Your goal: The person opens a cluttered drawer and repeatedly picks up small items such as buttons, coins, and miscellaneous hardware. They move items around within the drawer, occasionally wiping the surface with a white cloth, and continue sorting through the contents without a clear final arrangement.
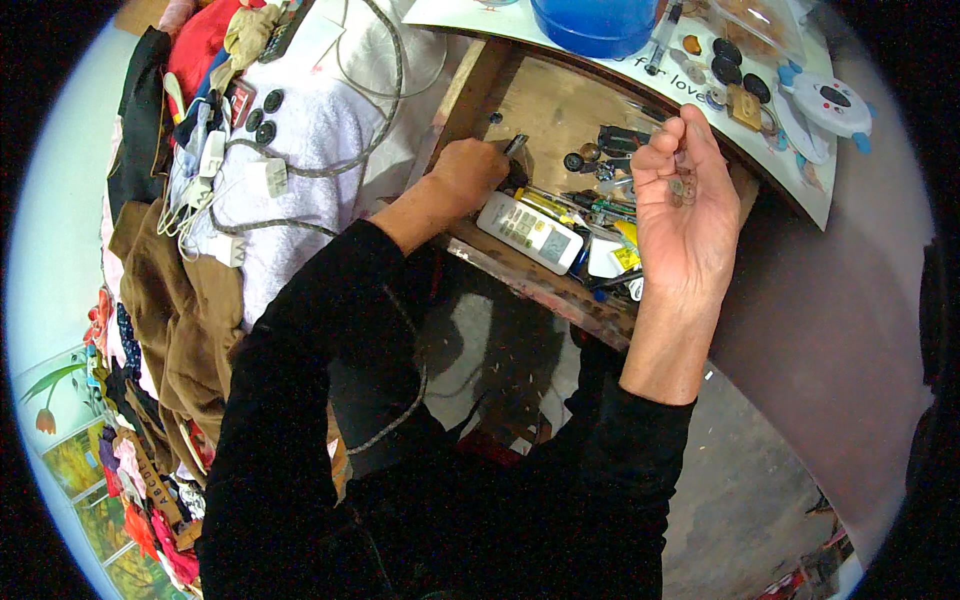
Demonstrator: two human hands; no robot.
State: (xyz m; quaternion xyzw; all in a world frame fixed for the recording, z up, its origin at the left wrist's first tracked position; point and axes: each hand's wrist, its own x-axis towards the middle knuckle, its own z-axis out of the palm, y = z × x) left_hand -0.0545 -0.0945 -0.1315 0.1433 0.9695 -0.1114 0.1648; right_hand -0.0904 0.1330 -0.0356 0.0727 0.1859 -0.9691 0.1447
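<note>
My left hand [472, 176] reaches over the left side of an open wooden drawer [547, 97], its fingers curled down. A small dark object [516, 145] shows at its knuckles; whether the fingers grip it is hidden. My right hand [690, 217] is raised above the drawer's right side, palm up and cupped. Several small translucent discs [681, 187], which look like buttons, rest in it. Below my left hand lies a white remote control [532, 232] with a grey display. Pens [551, 202], a dark round piece [574, 162] and black plastic parts [621, 139] lie farther inside.
On the tabletop [480, 16] above the drawer stand a blue container [596, 26], black discs [726, 71], a brass padlock [744, 109] and a white animal-faced item [832, 101]. At left, a white towel [300, 127] carries black discs [265, 133], cables and white plugs [227, 250] beside piled clothes [172, 277].
</note>
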